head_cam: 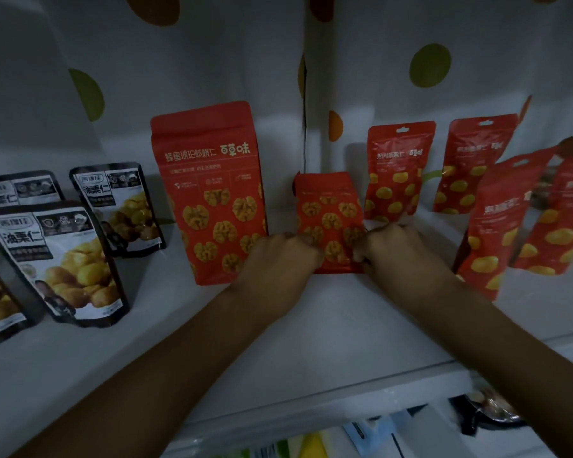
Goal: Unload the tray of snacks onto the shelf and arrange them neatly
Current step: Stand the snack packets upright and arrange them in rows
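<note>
Shelf (311, 325) looks mostly stocked, other bags (209, 193) upright; left hand (278, 259), right hand (394, 249), each grip pinching lower corner of small red bag (328, 216); tray out of sight

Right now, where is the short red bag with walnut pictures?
Head view, centre: the short red walnut bag stands on the white shelf, gripped by left hand and right hand, between the tall red walnut bag and a red chestnut pouch.

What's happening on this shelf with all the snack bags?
A person is stocking the white shelf. The left hand and right hand grip the lower edges of a small red walnut pouch, beside a taller red walnut bag. Further right are red chestnut pouches; far left, black-and-white pouches.
</note>
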